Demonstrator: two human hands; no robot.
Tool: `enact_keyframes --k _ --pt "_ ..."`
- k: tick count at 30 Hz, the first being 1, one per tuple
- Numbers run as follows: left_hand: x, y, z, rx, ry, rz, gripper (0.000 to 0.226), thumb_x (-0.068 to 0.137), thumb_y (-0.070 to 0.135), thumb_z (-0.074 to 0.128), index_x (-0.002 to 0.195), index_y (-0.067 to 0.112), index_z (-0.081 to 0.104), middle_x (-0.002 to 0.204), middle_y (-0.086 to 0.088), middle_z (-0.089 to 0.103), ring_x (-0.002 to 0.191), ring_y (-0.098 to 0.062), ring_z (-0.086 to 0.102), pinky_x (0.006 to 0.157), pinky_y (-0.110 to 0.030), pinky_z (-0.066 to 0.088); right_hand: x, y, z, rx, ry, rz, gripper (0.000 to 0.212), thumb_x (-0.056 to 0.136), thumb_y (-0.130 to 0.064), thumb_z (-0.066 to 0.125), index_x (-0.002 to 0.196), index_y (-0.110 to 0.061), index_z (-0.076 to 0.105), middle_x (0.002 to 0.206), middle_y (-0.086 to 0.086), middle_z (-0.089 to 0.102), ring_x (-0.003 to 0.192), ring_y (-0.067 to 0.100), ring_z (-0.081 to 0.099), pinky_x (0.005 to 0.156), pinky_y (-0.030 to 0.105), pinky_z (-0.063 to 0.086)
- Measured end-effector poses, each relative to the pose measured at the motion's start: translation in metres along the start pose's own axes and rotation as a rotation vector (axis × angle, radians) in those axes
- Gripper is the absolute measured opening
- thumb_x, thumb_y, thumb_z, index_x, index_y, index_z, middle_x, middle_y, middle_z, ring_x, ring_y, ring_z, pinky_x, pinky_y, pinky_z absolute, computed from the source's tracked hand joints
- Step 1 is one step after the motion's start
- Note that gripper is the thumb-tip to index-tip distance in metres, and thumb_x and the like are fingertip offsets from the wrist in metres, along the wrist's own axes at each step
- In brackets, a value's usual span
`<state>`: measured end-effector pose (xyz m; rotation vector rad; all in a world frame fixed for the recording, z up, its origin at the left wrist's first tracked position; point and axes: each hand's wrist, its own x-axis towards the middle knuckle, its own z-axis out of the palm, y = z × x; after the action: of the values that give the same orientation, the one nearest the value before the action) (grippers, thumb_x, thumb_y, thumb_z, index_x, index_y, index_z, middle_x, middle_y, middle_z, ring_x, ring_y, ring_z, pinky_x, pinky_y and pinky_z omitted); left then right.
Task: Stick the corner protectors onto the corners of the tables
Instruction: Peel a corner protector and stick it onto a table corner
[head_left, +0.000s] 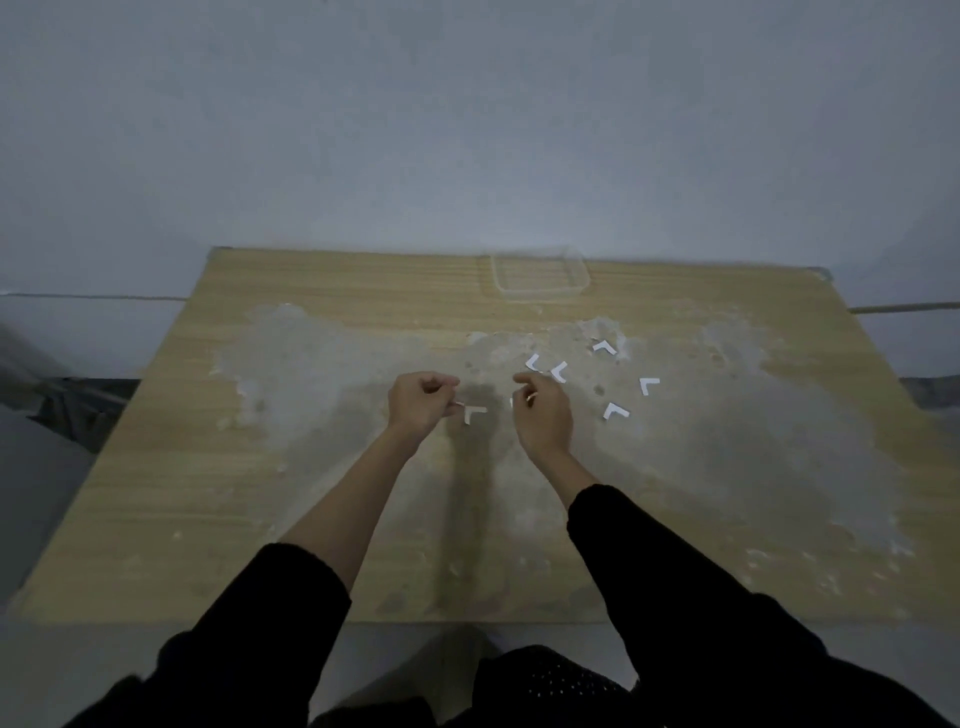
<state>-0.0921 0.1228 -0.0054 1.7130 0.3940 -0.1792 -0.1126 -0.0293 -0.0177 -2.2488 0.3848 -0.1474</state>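
A wooden table (311, 509) with a worn grey patch fills the view. My left hand (418, 402) hovers over its middle with curled fingers and pinches a small white L-shaped corner protector (474, 412) by one end. My right hand (543, 410) is just to the right, fingers curled, pinching something small and white that I cannot make out. Several more white L-shaped corner protectors lie loose to the right, among them a first (559, 372), a second (649, 385) and a third (616, 411).
A clear plastic container (540, 275) stands at the table's far edge, right of centre. A pale wall rises behind the table. The floor shows past the left and right edges, and the near edge runs just above my dark sleeves.
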Motion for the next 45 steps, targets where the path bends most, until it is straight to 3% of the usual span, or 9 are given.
enact_keyframes --k 7,14,20,24,27,30,35,40,45 --pt "-0.006 0.024 -0.095 -0.199 0.057 -0.104 0.029 0.095 0.006 0.039 0.100 -0.007 0.063 0.077 -0.015 0.063 0.066 -0.022 0.062 0.067 -0.030 0.055 -0.035 -0.110 0.063 0.079 -0.264 -0.382 0.022 0.080 -0.012 0.058 0.101 -0.018 0.063 0.094 0.001 0.063 0.079 0.018 0.061 0.072 0.033 0.052" --pt "-0.017 0.030 -0.251 -0.227 0.115 -0.099 0.029 0.094 0.009 0.035 0.087 -0.002 0.060 0.077 -0.014 0.063 0.067 -0.022 0.061 0.072 -0.035 0.055 -0.083 -0.219 0.160 -0.089 -0.396 -0.625 0.015 0.081 -0.007 0.061 0.096 -0.003 0.065 0.094 0.014 0.063 0.086 0.028 0.060 0.072 0.036 0.044" --pt "-0.027 0.008 -0.409 -0.055 0.215 -0.079 0.033 0.096 0.016 0.032 0.101 0.000 0.061 0.072 -0.011 0.056 0.060 -0.020 0.051 0.060 -0.031 0.050 -0.150 -0.322 0.256 0.071 -0.405 -0.673 0.013 0.086 -0.014 0.064 0.091 -0.004 0.072 0.086 0.015 0.069 0.079 0.028 0.063 0.071 0.038 0.050" --pt "-0.037 -0.018 -0.516 0.243 0.310 0.051 0.029 0.094 0.020 0.044 0.091 0.005 0.069 0.074 -0.009 0.056 0.062 -0.018 0.049 0.048 -0.022 0.044 -0.194 -0.387 0.325 0.151 -0.518 -0.684 0.019 0.087 -0.014 0.066 0.099 -0.002 0.073 0.093 0.016 0.071 0.082 0.026 0.066 0.077 0.033 0.053" --pt "-0.046 -0.036 -0.586 0.357 0.366 0.122 0.027 0.093 0.023 0.053 0.096 0.004 0.073 0.080 -0.009 0.064 0.070 -0.018 0.054 0.061 -0.028 0.046 -0.222 -0.431 0.373 0.164 -0.626 -0.701 0.025 0.087 -0.013 0.066 0.108 -0.001 0.070 0.102 0.016 0.070 0.088 0.022 0.065 0.076 0.019 0.046" --pt "-0.057 -0.055 -0.649 0.382 0.461 0.151 0.025 0.092 0.019 0.057 0.102 0.001 0.072 0.088 -0.018 0.071 0.067 -0.016 0.057 0.070 -0.036 0.052 -0.249 -0.471 0.424 0.138 -0.765 -0.755 0.027 0.087 -0.014 0.066 0.110 -0.002 0.069 0.106 0.016 0.071 0.095 0.025 0.067 0.082 0.023 0.048" --pt "-0.070 -0.089 -0.741 0.275 0.626 0.157 0.021 0.085 0.015 0.067 0.097 -0.002 0.071 0.079 -0.006 0.068 0.051 0.008 0.060 0.053 -0.012 0.053 -0.292 -0.534 0.503 0.158 -0.969 -0.816 0.028 0.087 -0.010 0.065 0.113 0.000 0.067 0.096 0.013 0.070 0.086 0.017 0.063 0.074 0.020 0.046" --pt "-0.064 -0.128 -0.828 0.013 0.670 -0.010 0.026 0.083 0.020 0.070 0.092 -0.004 0.067 0.069 -0.011 0.067 0.061 -0.016 0.066 0.063 -0.025 0.058 -0.334 -0.586 0.588 0.191 -1.121 -0.798 0.024 0.083 0.000 0.066 0.107 0.001 0.067 0.084 0.007 0.062 0.076 0.015 0.059 0.076 0.026 0.055" --pt "-0.051 -0.151 -0.889 -0.253 0.680 -0.096 0.019 0.086 0.017 0.067 0.089 -0.002 0.062 0.076 -0.015 0.068 0.055 -0.009 0.067 0.058 -0.019 0.058 -0.361 -0.615 0.657 0.224 -1.152 -0.635 0.023 0.081 0.000 0.068 0.104 0.001 0.066 0.082 0.006 0.061 0.068 0.002 0.055 0.059 0.005 0.049"
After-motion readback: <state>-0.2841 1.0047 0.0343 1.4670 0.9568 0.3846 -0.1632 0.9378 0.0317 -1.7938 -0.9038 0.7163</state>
